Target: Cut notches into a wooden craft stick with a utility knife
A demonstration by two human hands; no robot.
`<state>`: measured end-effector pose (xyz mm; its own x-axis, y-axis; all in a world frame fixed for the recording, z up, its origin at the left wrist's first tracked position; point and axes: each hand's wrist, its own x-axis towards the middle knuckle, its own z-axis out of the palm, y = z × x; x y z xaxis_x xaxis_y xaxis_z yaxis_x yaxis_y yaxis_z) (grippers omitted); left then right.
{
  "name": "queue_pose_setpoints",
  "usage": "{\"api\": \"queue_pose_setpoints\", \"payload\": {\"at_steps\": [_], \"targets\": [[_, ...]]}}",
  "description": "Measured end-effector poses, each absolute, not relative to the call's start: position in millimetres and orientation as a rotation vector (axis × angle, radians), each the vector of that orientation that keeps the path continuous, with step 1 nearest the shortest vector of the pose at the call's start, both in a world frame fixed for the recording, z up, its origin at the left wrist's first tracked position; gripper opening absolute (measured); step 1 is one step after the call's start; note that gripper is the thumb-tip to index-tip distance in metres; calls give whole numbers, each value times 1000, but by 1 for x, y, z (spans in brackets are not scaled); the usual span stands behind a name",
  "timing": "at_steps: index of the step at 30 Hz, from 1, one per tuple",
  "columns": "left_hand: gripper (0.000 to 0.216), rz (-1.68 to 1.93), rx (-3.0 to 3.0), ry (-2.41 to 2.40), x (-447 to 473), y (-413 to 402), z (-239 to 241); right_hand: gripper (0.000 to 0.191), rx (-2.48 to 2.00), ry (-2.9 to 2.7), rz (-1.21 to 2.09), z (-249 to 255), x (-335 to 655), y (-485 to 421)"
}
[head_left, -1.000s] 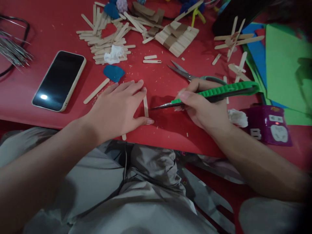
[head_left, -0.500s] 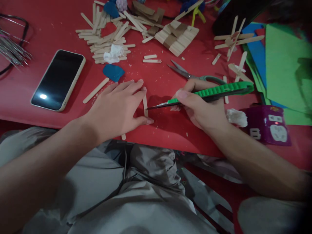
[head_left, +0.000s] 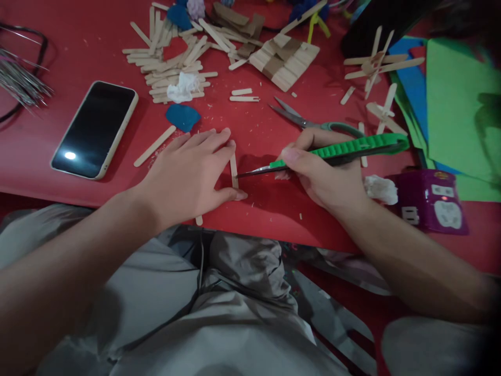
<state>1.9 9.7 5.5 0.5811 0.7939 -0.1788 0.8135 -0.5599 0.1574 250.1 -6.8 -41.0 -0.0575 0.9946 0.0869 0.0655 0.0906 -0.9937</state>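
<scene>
My left hand (head_left: pixel 191 169) lies palm down on the red table, its thumb and forefinger pinning a short popsicle stick (head_left: pixel 234 168) at both ends. In my right hand (head_left: pixel 329 175) is a green utility knife (head_left: pixel 344 150), gripped with the thumb along its handle. The blade points left, and its tip touches the pinned stick between my left thumb and forefinger. Another popsicle stick (head_left: pixel 199 220) pokes out from beneath my left hand at the table edge. Just beyond my right hand lie scissors (head_left: pixel 293 114), their handles partly hidden.
A phone (head_left: pixel 94 130) lies at left, near thin metal wires (head_left: pixel 23 78). Behind are piled popsicle sticks (head_left: pixel 156 62) and a taped stick panel (head_left: pixel 285 58). To the right are glued sticks (head_left: pixel 378 65), coloured sheets (head_left: pixel 462 104) and a purple power socket (head_left: pixel 430 201).
Almost nothing differs. Both hands, the knife and the pinned stick keep their places; the whole view has shifted very slightly.
</scene>
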Motion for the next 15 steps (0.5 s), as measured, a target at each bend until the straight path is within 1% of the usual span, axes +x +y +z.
{"api": "queue_pose_setpoints", "payload": {"at_steps": [7,12,15], "targets": [[76,-131,2590,1337,4,9,7,38,-1156,-1383,1111,-42,252,-7],[76,-119,2587,1333,3,9,6,43,-1185,-1327,1152,-40,252,-7],[72,-62,2580,1320,1,9,5,42,-1177,-1334,1162,-38,250,-8]]}}
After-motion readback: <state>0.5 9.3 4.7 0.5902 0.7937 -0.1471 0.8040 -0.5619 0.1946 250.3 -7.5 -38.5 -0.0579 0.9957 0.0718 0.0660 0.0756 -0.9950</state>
